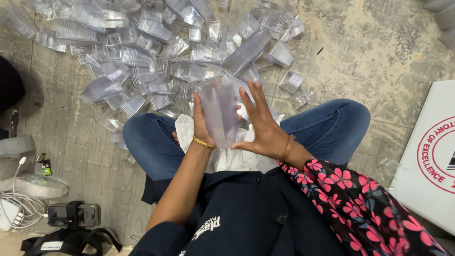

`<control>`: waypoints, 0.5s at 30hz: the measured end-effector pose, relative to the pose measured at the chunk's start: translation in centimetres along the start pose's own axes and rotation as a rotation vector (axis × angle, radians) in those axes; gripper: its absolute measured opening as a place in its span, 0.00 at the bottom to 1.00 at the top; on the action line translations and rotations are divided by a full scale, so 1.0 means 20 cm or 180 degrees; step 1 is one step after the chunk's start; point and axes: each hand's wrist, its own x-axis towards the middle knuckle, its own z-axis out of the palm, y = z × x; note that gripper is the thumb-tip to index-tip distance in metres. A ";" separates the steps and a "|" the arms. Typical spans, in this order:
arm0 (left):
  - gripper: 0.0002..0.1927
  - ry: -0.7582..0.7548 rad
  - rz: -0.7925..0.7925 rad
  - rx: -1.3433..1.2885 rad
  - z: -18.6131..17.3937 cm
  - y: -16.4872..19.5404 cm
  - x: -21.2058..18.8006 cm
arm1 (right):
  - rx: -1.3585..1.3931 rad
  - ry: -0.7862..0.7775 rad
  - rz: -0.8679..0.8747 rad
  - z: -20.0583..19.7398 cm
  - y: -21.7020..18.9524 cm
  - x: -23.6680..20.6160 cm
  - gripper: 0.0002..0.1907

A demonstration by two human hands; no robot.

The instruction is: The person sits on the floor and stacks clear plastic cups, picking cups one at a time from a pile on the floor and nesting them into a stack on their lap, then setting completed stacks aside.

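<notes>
Dark shape (pixel 9 85): at the far left edge, partly out of view; its kind cannot be told.
Phone (pixel 71 215): lower left on the floor, held in a black mount with straps, beside a coiled white cable (pixel 19 201).
Round containers (pixel 21 166): pale, lidded, stacked at the left edge just above the cable.
Floor (pixel 369 52): bare grey concrete, scuffed, under everything.
Heap of clear plastic cups (pixel 142 52): loose singles and nested rows, spread across the upper left and centre, reaching to the knees.
Jeans (pixel 151 142): blue, legs crossed, one knee to each side of the hands.
White cloth (pixel 227 159): lies in the lap, below the hands.
Left hand (pixel 201 121): upright, palm against the left side of the stack, fingers mostly hidden behind it; a gold bangle (pixel 204 142) on the wrist.
Stack of clear cups (pixel 219 114): blurred, upright, held above the lap between the two palms.
Right hand (pixel 263 128): fingers spread and straight, palm pressed to the right side of the stack; not curled round it.
Stray cups (pixel 290 81): a few single ones just right of the heap.
Floral sleeve (pixel 360 204): black with pink flowers, on the right forearm.
White board (pixel 431 156): at the right edge, bearing a red round emblem.
</notes>
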 end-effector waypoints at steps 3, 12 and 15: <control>0.42 0.0378 0.0476 0.0228 0.00 0.04 -0.01 | 0.1030 -0.0096 0.0996 0.03 -0.03 -0.05 0.55; 0.47 0.0390 0.0455 0.0722 0.09 0.05 -0.03 | 0.1817 0.0115 0.1176 0.10 -0.08 -0.05 0.48; 0.49 0.0431 0.0471 0.0868 0.12 0.04 -0.03 | 0.1631 0.0204 0.1226 0.10 -0.08 -0.03 0.46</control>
